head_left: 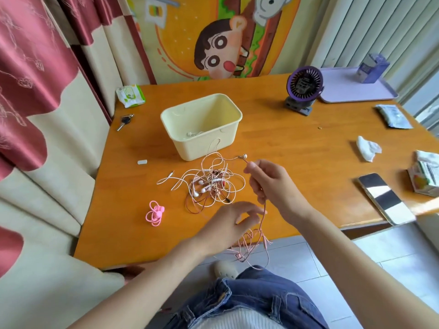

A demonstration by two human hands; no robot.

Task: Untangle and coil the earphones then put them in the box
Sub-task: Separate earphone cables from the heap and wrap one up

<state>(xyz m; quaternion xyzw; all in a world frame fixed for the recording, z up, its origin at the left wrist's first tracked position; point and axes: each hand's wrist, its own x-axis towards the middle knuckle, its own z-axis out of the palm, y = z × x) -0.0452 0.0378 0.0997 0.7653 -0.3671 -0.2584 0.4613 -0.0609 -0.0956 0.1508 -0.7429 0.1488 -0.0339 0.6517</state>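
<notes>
head view: at the table's far left corner lie a green-and-white wipes packet [130, 95] and a bunch of keys [124, 122], with a small white piece [142, 161] nearer. a coiled pink earphone set [155, 213] lies on the orange table [297, 143], left of the main tangle. the cream box [202, 143] stands behind, open-topped, with one white earphone [193, 133] on its floor. just in front of the box sits the tangle of earphones [211, 184], white, pink and dark cords knotted together. the left hand [231, 220] hovers near the table's front edge, its blurred fingers reaching to a salmon-pink cable [263, 222]; i cannot tell whether they pinch it. the right hand [269, 184] is raised, thumb and fingers pinching that cable just below its earbud [244, 156]. the cable drops past the table edge into a loose snarl above the lap. further right are a purple fan [304, 84], a lilac tray [344, 96], a crumpled tissue [368, 148] and a phone [384, 198].
</notes>
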